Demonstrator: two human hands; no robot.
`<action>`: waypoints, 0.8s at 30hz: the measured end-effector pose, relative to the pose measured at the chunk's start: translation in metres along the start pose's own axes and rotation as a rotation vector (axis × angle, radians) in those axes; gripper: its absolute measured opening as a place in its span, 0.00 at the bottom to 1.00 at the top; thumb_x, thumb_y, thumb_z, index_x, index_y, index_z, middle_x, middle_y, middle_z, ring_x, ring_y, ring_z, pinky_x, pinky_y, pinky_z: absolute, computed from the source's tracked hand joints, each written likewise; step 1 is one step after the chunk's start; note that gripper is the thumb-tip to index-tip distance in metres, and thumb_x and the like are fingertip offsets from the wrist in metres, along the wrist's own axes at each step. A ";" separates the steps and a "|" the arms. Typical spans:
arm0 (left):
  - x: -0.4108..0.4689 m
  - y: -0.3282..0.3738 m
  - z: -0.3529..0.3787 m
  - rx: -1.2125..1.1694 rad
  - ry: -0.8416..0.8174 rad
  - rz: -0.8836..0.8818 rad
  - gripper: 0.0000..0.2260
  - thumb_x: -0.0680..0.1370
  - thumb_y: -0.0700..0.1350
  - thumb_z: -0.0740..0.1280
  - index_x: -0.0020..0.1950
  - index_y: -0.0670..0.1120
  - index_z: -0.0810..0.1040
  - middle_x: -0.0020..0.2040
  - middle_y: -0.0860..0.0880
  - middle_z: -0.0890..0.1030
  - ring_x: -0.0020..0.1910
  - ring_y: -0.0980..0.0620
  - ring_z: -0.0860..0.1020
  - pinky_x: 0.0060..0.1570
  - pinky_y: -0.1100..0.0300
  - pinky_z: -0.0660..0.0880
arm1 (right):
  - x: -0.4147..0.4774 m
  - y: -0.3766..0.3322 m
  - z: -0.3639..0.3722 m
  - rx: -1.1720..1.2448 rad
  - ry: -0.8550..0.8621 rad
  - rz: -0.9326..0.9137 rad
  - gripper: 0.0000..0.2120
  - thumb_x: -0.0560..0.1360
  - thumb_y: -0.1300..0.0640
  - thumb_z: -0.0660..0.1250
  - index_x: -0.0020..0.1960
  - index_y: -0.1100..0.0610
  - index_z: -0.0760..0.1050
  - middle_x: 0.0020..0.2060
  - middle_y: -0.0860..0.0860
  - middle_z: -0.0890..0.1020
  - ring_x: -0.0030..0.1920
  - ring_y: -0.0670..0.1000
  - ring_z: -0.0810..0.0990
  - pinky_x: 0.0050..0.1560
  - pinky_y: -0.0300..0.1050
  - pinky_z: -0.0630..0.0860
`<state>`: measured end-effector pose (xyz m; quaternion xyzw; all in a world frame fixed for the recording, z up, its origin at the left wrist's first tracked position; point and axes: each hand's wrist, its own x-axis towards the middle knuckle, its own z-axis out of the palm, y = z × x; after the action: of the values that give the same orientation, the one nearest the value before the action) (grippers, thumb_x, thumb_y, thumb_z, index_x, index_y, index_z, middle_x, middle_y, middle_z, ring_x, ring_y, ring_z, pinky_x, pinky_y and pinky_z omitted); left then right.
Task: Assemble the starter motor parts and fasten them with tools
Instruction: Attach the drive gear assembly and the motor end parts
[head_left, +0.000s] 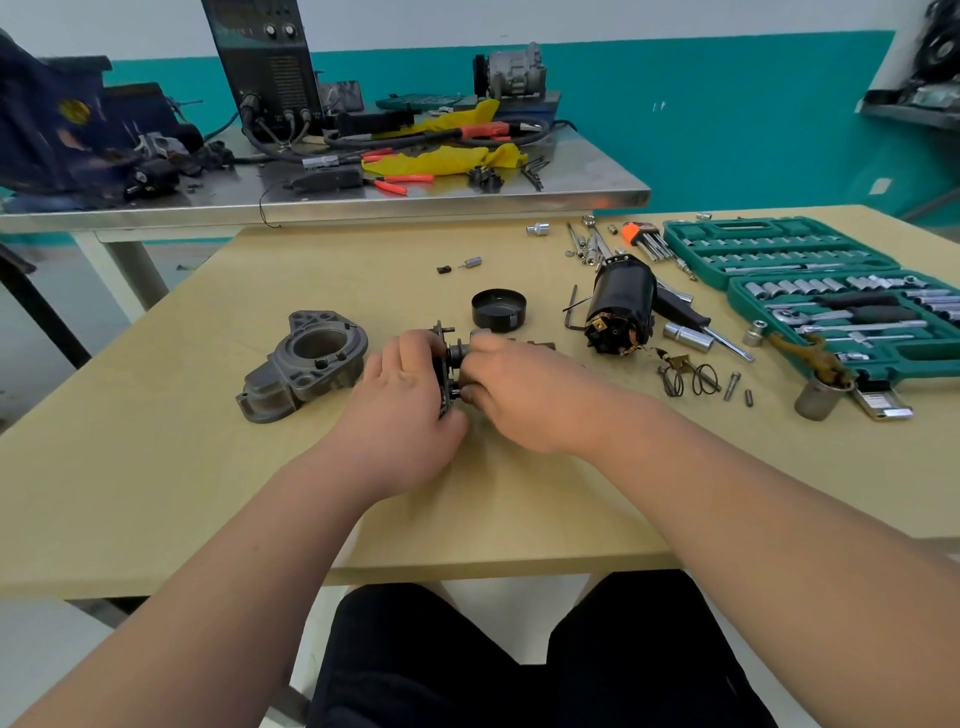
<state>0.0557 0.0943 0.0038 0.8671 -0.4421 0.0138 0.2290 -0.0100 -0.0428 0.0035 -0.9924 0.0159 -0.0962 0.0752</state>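
At the middle of the wooden table (156, 467), my left hand (402, 410) grips a dark round plate with pins, part of a small gear and shaft assembly (453, 358). My right hand (524, 392) pinches a small metal piece on the shaft side of that assembly. Its far end is hidden behind my fingers. A grey cast housing (306, 364) lies to the left. A black end cap (498, 310) sits just behind my hands. The black motor body (621, 304), with copper brushes showing, lies to the right.
Springs (688, 379), bolts and a loose socket (688, 336) lie right of the motor body. An open green socket set (831, 291) fills the right side, with a hex key set (647, 240) behind. A steel bench (467, 200) with cables and pliers stands beyond the table.
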 end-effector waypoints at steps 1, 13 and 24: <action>0.000 0.000 0.000 0.004 0.004 0.004 0.21 0.77 0.46 0.62 0.67 0.44 0.60 0.61 0.46 0.64 0.63 0.46 0.63 0.60 0.59 0.60 | -0.001 0.000 0.001 0.030 0.005 0.020 0.09 0.80 0.52 0.60 0.54 0.57 0.73 0.47 0.48 0.65 0.43 0.53 0.74 0.36 0.46 0.66; 0.000 0.000 0.000 -0.001 -0.001 0.010 0.21 0.77 0.45 0.62 0.66 0.44 0.59 0.59 0.48 0.63 0.63 0.46 0.63 0.59 0.61 0.59 | -0.003 0.002 -0.001 -0.071 0.067 -0.075 0.10 0.79 0.53 0.60 0.52 0.56 0.77 0.53 0.49 0.75 0.49 0.55 0.77 0.42 0.52 0.75; -0.003 -0.002 0.001 0.000 0.032 0.019 0.20 0.77 0.47 0.63 0.65 0.45 0.61 0.56 0.51 0.62 0.63 0.48 0.63 0.58 0.61 0.59 | -0.004 0.008 -0.020 -0.125 0.024 0.011 0.09 0.79 0.50 0.60 0.51 0.51 0.78 0.47 0.47 0.72 0.46 0.51 0.76 0.40 0.46 0.72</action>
<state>0.0557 0.0971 0.0018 0.8624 -0.4468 0.0296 0.2360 -0.0182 -0.0532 0.0209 -0.9938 0.0282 -0.1065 0.0134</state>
